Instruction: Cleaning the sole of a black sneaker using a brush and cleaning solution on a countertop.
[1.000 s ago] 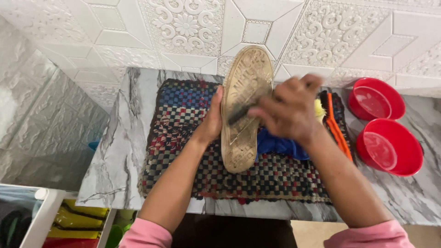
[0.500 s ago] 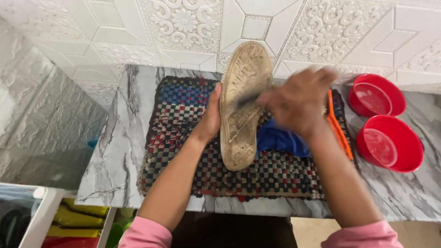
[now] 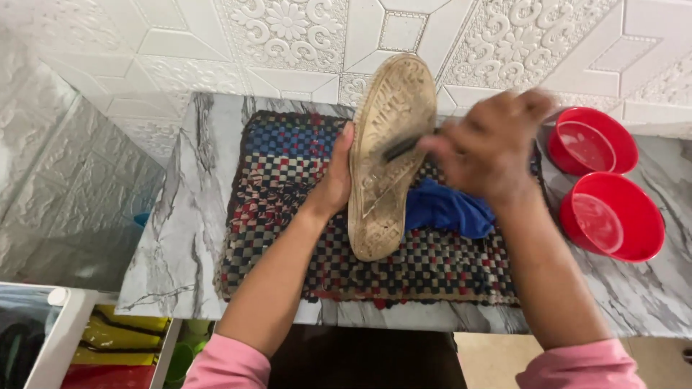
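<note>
Head view, left hand [image 3: 335,184] grip closed on upturned sandal [image 3: 389,151], right hand [image 3: 490,144] grip clasping dark brush [image 3: 401,148] against sole

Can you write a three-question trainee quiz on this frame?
1. True or false: the left hand holds the shoe sole-up over the woven mat.
2. What does the right hand press against the sole?
A. a sponge
B. a dark brush
C. a knife
3. How many red bowls stand on the marble counter, and on which side of the mat?

Key:
1. True.
2. B.
3. Two, to the right; both seem to hold clear liquid. A blue cloth lies on the mat beside the shoe.
</note>
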